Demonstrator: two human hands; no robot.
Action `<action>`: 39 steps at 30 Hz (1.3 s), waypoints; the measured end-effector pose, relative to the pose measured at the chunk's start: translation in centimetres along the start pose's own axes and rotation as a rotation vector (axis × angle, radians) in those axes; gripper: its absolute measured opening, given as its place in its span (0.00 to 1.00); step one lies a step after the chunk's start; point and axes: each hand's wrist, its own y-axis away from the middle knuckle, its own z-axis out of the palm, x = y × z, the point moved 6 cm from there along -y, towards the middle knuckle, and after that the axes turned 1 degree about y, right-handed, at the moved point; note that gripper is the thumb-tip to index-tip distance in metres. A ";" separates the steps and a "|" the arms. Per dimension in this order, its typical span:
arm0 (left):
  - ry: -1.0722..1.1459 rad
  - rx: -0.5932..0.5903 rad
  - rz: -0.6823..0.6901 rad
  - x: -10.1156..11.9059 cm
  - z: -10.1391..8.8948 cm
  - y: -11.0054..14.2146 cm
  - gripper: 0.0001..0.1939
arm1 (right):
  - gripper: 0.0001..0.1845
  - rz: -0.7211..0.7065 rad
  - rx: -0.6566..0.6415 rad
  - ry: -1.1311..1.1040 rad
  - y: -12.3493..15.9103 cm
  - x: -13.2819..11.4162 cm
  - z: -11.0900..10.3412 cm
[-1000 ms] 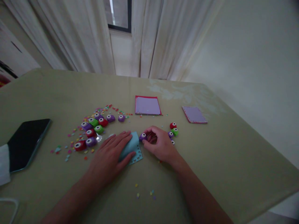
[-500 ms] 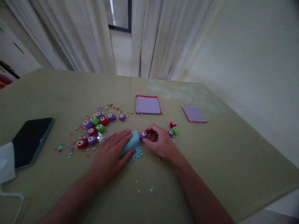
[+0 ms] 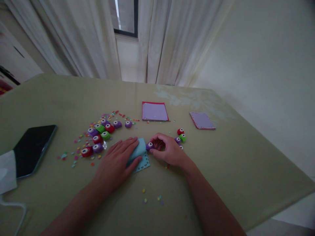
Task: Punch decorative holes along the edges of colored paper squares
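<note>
My left hand (image 3: 119,158) lies flat, fingers stretched out, over a light blue sheet of paper (image 3: 139,150). That sheet is curled or folded over, and small holes run along its near edge. At the paper's right edge, a purple craft punch with an eye on top (image 3: 149,146) is gripped between the thumb and fingers of my right hand (image 3: 167,149). Just beyond that hand sit a red punch (image 3: 180,131), a green punch (image 3: 182,137) and a purple punch (image 3: 178,140), with another partly hidden behind it.
On the left, several red, green and purple punches (image 3: 97,147) lie among scattered paper confetti (image 3: 75,157). A dark tablet or phone (image 3: 34,149) rests farther left, near a white cable (image 3: 18,205). Stacked lilac sheets (image 3: 155,111) and a lilac card with a punched border (image 3: 202,121) lie farther back.
Both hands stay in place, with the purple punch still at the blue paper's right edge. The camera view has shifted slightly.
</note>
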 end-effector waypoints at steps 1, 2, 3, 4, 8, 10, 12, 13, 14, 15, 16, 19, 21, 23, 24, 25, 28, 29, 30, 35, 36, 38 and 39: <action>-0.008 0.000 0.001 0.0 0.0 0.0 0.28 | 0.13 0.001 -0.007 0.003 0.0 0.1 0.0; -0.015 0.000 0.002 0.1 0.0 0.0 0.28 | 0.12 -0.003 -0.014 0.008 0.0 0.1 0.0; -0.020 -0.001 0.002 0.1 0.1 0.0 0.28 | 0.12 -0.010 -0.021 0.016 0.0 0.1 0.0; -0.024 -0.002 0.002 0.1 0.1 0.0 0.28 | 0.11 -0.020 -0.028 0.026 -0.1 0.1 0.0; -0.036 -0.007 0.002 0.1 0.1 0.1 0.29 | 0.11 -0.047 -0.047 0.056 0.0 0.1 0.1; -0.039 -0.005 0.008 0.1 0.1 0.1 0.30 | 0.10 -0.051 -0.051 0.055 0.0 0.0 0.1; -0.041 0.000 0.018 0.1 0.1 0.1 0.31 | 0.10 -0.058 -0.049 0.054 0.1 -0.1 0.1; -0.044 0.000 0.022 0.2 0.1 0.1 0.31 | 0.10 -0.061 -0.046 0.056 0.1 -0.2 0.1; -0.049 0.000 0.025 0.2 0.1 0.1 0.31 | 0.10 -0.065 -0.043 0.060 0.1 -0.3 0.1; -0.056 -0.001 0.027 0.2 0.1 0.1 0.31 | 0.10 -0.069 -0.042 0.064 0.1 -0.5 0.0; -0.065 -0.002 0.028 0.2 0.1 0.1 0.31 | 0.10 -0.073 -0.046 0.064 0.1 -0.6 0.0; -0.090 -0.011 0.026 0.3 0.2 0.1 0.32 | 0.10 -0.084 -0.079 0.052 0.2 -0.8 0.0; -0.096 -0.014 0.020 0.3 0.2 0.1 0.32 | 0.11 -0.085 -0.097 0.044 0.3 -0.9 0.1; -0.091 -0.020 0.016 0.3 0.2 0.1 0.33 | 0.11 -0.081 -0.093 0.039 0.2 -0.9 0.1; -0.085 -0.022 0.015 0.3 0.2 0.1 0.33 | 0.11 -0.078 -0.087 0.034 0.2 -0.9 0.1; -0.077 -0.026 0.014 0.3 0.2 0.2 0.33 | 0.11 -0.075 -0.083 0.029 0.2 -0.9 0.1; -0.059 -0.035 0.008 0.2 0.2 0.1 0.32 | 0.11 -0.071 -0.079 0.015 0.1 -1.0 0.2; -0.059 -0.036 0.007 0.2 0.2 0.1 0.32 | 0.11 -0.069 -0.081 0.013 0.1 -1.0 0.3; -0.062 -0.038 0.007 0.2 0.2 0.1 0.32 | 0.12 -0.067 -0.082 0.013 0.1 -1.0 0.3; -0.065 -0.038 0.010 0.2 0.3 0.1 0.33 | 0.11 -0.085 -0.088 0.022 0.1 -1.0 0.3; -0.063 -0.037 0.009 0.2 0.3 0.1 0.33 | 0.11 -0.094 -0.088 0.024 0.1 -1.0 0.3; -0.057 -0.036 0.006 0.2 0.4 0.1 0.33 | 0.11 -0.102 -0.088 0.024 0.1 -1.0 0.3; -0.053 -0.037 0.005 0.2 0.4 0.1 0.33 | 0.11 -0.101 -0.088 0.022 0.1 -1.0 0.3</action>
